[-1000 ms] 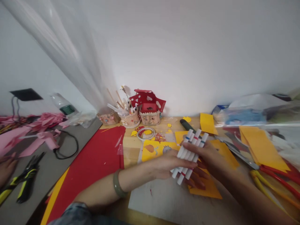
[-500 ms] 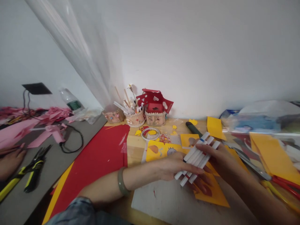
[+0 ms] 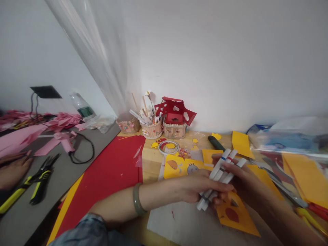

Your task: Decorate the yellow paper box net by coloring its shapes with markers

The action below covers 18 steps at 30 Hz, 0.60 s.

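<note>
Between my two hands is a bundle of several slim white marker pens (image 3: 218, 175), tilted, with blue, red and dark bands near their ends. My left hand (image 3: 196, 184) is wrapped round the lower part of the bundle, thumb lying across it. At the upper end, the fingers of my right hand (image 3: 239, 172) grip the pens too; part of that hand is hidden behind them. Under my hands lies a yellow-orange card (image 3: 237, 218) with a dark red shape on it. A yellow card with drawings (image 3: 176, 165) sits just beyond my left hand.
Decorated baskets (image 3: 152, 130) stand by the wall, one filled with pens and sticks, beside a red cut-paper box (image 3: 175, 112). A tape roll (image 3: 168, 147), red sheets (image 3: 110, 174), pliers (image 3: 42, 176), a pink glue gun (image 3: 65, 139) and scissors (image 3: 292, 194) lie around. Another person's hand (image 3: 17, 171) rests at left.
Both hands have drawn closer together around the marker pens, and the pens sit more bunched and steeper. The whole view has shifted slightly, so things appear further right.
</note>
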{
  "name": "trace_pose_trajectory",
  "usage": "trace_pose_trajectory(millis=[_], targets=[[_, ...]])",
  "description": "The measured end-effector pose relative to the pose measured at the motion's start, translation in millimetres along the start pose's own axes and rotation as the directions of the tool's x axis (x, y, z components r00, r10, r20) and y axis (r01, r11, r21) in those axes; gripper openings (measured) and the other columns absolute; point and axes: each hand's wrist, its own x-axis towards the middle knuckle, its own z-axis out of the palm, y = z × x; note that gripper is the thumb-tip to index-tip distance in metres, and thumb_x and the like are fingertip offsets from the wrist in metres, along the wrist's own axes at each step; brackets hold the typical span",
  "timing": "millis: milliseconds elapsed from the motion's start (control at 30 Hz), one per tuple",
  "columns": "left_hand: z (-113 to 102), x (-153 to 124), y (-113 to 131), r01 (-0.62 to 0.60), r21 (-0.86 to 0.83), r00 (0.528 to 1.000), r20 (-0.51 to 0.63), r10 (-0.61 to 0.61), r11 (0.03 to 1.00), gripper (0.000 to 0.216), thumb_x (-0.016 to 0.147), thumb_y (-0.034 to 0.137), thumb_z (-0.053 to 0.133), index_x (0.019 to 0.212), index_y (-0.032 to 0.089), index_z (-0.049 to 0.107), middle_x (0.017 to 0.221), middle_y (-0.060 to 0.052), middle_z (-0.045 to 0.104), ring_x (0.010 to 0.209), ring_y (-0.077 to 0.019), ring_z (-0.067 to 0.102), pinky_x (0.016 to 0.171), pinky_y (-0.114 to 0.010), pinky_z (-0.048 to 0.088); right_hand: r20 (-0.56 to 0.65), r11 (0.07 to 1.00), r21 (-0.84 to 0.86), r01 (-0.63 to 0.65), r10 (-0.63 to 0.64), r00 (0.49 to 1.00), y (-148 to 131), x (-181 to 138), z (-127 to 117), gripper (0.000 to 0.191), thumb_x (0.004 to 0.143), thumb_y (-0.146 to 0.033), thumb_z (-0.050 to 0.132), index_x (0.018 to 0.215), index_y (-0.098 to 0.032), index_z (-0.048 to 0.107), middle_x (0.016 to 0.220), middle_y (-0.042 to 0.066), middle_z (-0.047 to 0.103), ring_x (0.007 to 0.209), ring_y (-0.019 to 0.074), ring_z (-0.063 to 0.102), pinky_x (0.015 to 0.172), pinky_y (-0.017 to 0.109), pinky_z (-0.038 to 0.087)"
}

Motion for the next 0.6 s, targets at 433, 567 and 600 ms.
trace_pose_trajectory(millis=[433,567,600], targets=[[-13,14,0,-0.157,-0.219,0.984,-0.113,0.134,0.963,0.054,0.089,0.054,0.031,0.081,0.009,0.060,0.070,-0.007,0.061,0.056,-0.0171,0.060,0.059,-0.032,0.045,-0.200,0.797,-0.564,0.217,-0.387,0.900,-48,-22,3,0.026,0.066,-0.048,0.063,0.063,-0.024,0.056,0.039,-0.004,0.044,0.038,0.0127,0.039,0.037,0.025,0.027],[-8,7,2,-0.282,-0.478,0.949,-0.266,0.169,0.832,0.063,0.088,0.058,0.022,0.083,0.009,0.062,0.076,-0.009,0.061,0.065,-0.0186,0.060,0.067,-0.033,0.045,-0.009,0.678,-0.650,0.345,-0.460,0.888,-45,-25,17,0.022,0.065,-0.045,0.065,0.063,-0.024,0.058,0.054,-0.001,0.055,0.050,0.0147,0.049,0.044,0.025,0.035],[-5,5,3,-0.291,-0.497,0.941,-0.301,0.152,0.817,0.062,0.088,0.057,0.022,0.084,0.010,0.062,0.077,-0.008,0.061,0.065,-0.0180,0.060,0.067,-0.032,0.045,0.083,0.678,-0.628,0.382,-0.429,0.899,-42,-24,22,0.020,0.066,-0.043,0.065,0.063,-0.024,0.058,0.059,0.000,0.058,0.054,0.0155,0.053,0.047,0.026,0.039]])
